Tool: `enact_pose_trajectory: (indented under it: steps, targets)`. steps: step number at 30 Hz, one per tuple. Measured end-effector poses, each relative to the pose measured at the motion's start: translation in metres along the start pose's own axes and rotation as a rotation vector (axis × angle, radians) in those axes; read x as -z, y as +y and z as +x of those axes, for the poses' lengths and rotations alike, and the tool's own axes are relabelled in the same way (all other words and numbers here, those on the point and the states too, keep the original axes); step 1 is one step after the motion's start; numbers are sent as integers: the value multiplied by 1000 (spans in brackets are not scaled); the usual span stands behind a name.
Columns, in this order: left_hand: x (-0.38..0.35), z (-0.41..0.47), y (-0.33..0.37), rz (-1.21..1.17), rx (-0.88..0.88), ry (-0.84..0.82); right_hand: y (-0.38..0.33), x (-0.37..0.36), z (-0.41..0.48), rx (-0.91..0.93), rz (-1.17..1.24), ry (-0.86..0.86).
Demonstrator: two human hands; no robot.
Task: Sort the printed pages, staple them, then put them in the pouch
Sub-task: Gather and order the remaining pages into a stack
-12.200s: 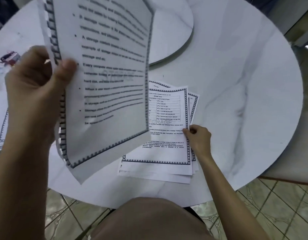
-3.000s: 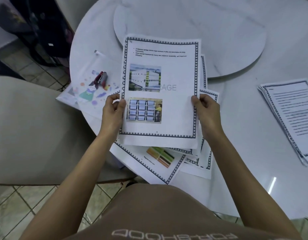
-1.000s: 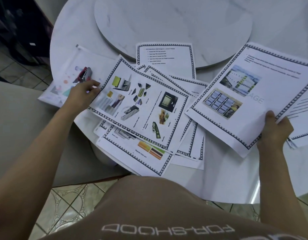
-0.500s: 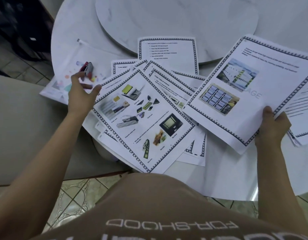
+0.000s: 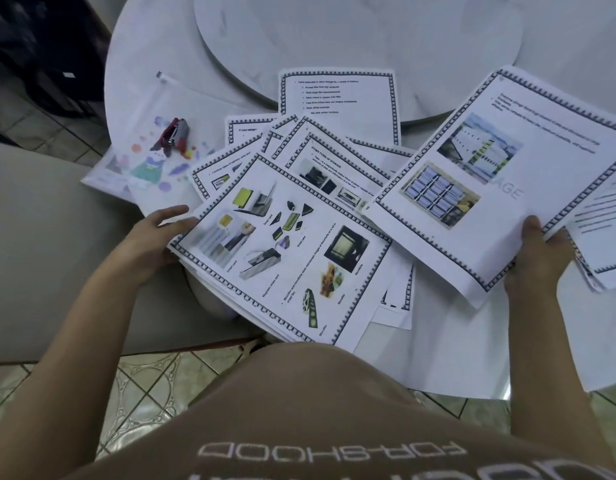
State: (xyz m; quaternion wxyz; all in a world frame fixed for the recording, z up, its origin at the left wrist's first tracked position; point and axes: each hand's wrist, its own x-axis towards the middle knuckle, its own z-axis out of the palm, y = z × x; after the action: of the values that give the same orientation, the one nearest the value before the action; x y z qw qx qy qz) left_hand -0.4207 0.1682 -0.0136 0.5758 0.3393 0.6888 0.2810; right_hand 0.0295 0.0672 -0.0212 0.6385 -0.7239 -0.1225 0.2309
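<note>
Several printed pages with chequered borders lie fanned out on the white round table (image 5: 438,358). On top of them is a page full of device pictures (image 5: 282,258), and my left hand (image 5: 150,240) touches its left edge with fingers stretched out. My right hand (image 5: 535,258) grips the lower edge of a page with two photos (image 5: 490,181), thumb on top, holding it tilted above the table. A red and silver stapler (image 5: 174,133) rests on the clear cartoon-print pouch (image 5: 140,168) at the left. A neat stack of text pages (image 5: 608,237) lies at the far right, partly under the held page.
A raised round marble disc (image 5: 351,36) fills the table's middle, and one text page (image 5: 337,98) leans onto its rim. A beige chair (image 5: 39,244) stands close at the left. Tiled floor shows below the table's near edge.
My left hand has come back from near the stapler to the left edge of the device-picture page. That page has slid toward me. My right hand still holds the photo page.
</note>
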Motion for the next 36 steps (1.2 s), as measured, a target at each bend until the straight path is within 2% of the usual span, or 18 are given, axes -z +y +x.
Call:
enact_pose_trajectory:
  steps: [3, 6, 12, 18, 26, 36]
  targets:
    - [6, -9, -9, -110, 43, -119, -2, -1, -3, -63, 10, 8]
    - [-3, -26, -22, -161, 37, -138, 2, -1, -2, -77, 12, 1]
    - [-42, -57, -46, -125, -14, -32, 11, -2, -5, -100, 18, -15]
    - [-74, -71, -52, -189, -62, -1, 14, -9, -14, -104, 23, -62]
    - [-83, -64, -45, -59, -149, 77, 13, -16, -17, -95, 0, -90]
    - [-62, -39, -12, -381, -205, 317, 24, -7, -9, -67, -76, -79]
